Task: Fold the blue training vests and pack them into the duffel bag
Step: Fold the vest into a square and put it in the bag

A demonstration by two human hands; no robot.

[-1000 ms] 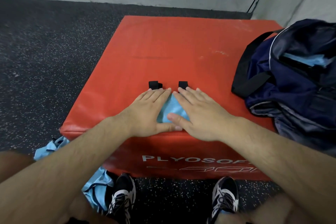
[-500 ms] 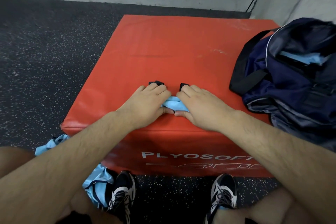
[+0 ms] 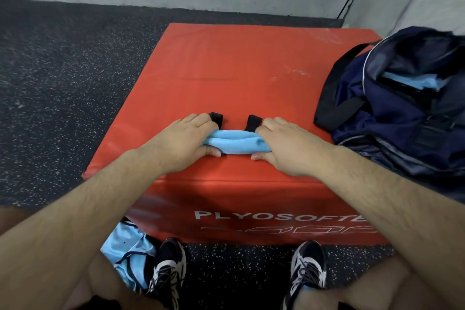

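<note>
Blue folded vest lies near the front edge of the red surface; left hand and right hand each grip one end, fingers curled over it. The duffel bag sits at right.

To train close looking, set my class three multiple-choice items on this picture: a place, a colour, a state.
1. Where is the duffel bag? A on the floor; B on the red box, right side; C on a lap.
2. The folded vest is which colour? A light blue; B yellow; C white.
3. What do the hands do? A both grip the vest; B both hang idle; C one holds a shoe.
Key: B, it rests there; A, plainly light blue; A, left hand and right hand pinch its ends.
</note>
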